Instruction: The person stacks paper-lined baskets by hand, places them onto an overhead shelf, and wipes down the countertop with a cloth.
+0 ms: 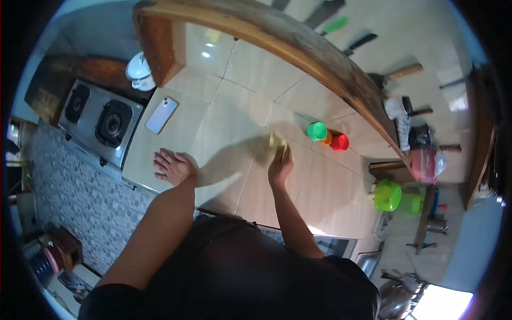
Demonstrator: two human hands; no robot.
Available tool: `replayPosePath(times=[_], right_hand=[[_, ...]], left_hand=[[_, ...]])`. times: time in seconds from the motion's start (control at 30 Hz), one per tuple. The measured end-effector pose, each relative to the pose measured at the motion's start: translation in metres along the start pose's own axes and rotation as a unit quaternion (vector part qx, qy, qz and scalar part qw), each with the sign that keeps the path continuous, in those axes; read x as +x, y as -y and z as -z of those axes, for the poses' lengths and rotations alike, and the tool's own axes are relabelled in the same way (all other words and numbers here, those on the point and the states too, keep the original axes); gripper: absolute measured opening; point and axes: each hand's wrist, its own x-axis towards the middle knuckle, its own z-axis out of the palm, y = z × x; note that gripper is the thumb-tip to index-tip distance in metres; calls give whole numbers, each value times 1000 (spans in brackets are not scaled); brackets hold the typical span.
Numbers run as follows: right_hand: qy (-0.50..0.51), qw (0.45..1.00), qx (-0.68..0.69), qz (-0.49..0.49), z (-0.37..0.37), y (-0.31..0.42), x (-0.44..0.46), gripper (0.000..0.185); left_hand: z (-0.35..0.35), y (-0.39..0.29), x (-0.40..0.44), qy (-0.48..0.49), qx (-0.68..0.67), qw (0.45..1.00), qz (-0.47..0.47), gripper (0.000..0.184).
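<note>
My left hand rests flat on the tiled counter, its fingers spread and nothing in them. Farther right, my right hand is closed on a pale yellow cloth, which is bunched at the fingertips against the counter. Beyond that hand, to its right, stand a green cup, an orange cup and a red cup close together. A white smartphone lies above my left hand, apart from it.
At the left are a two-burner gas stove and a white pot. A wooden shelf edge arches over the counter's back. Several knives hang on the wall beyond. Near the right end sits a lime-green plastic container.
</note>
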Motion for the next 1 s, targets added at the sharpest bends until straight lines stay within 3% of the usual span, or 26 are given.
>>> replayPosePath(times=[0.1, 0.17, 0.2, 0.27, 0.43, 0.53, 0.6, 0.67, 0.7, 0.73, 0.77, 0.83, 0.9, 0.93, 0.97, 1.0], right_hand=[[-53, 951, -99, 288, -60, 18, 78, 34], [97, 948, -174, 249, -96, 42, 111, 38], [109, 945, -173, 256, -120, 38, 121, 38], [180, 907, -328, 194, -166, 11, 133, 40], [192, 926, -299, 125, -177, -6, 149, 44], [287, 936, -194, 65, -169, -17, 176, 38], [297, 929, -192, 113, -161, -20, 164, 35], [265, 920, -182, 223, -169, -63, 140, 25], [309, 903, -166, 250, -154, -55, 117, 20], [333, 910, -133, 208, -144, -53, 86, 21], [367, 873, -170, 272, -135, -65, 55, 24], [408, 851, -160, 289, -108, -61, -15, 29], [520, 788, -290, 153, -75, -9, -76, 30], [524, 803, -201, 200, -59, -13, -104, 31], [538, 822, -125, 139, -46, -2, -126, 30], [607, 776, -140, 96, -39, -10, -142, 31]], left_hand=[[0, 2, 4, 7, -9, 1000, 0, 67], [2, 0, 4, -28, -26, 999, -18, 65], [-3, 1, 5, -33, -25, 999, -17, 65], [-1, 2, 7, -17, -14, 1000, -9, 67], [-3, -1, 9, -47, -3, 999, -9, 65], [-2, 0, 8, -32, -18, 999, -14, 64], [-5, -2, 7, -37, -21, 999, -12, 64], [-6, 5, 5, -40, -18, 999, -19, 65], [-7, 5, 6, -31, -16, 999, -17, 65], [-6, 3, 7, -24, -16, 999, -16, 65], [-3, 2, 9, -28, -23, 999, -23, 65], [3, 3, 7, -14, -43, 999, -16, 65], [2, 4, 7, -7, -41, 999, -11, 65], [3, 3, 6, -7, -39, 999, -11, 65], [4, 3, 7, -8, -35, 999, -11, 65], [3, 3, 6, -17, -39, 999, -15, 65]])
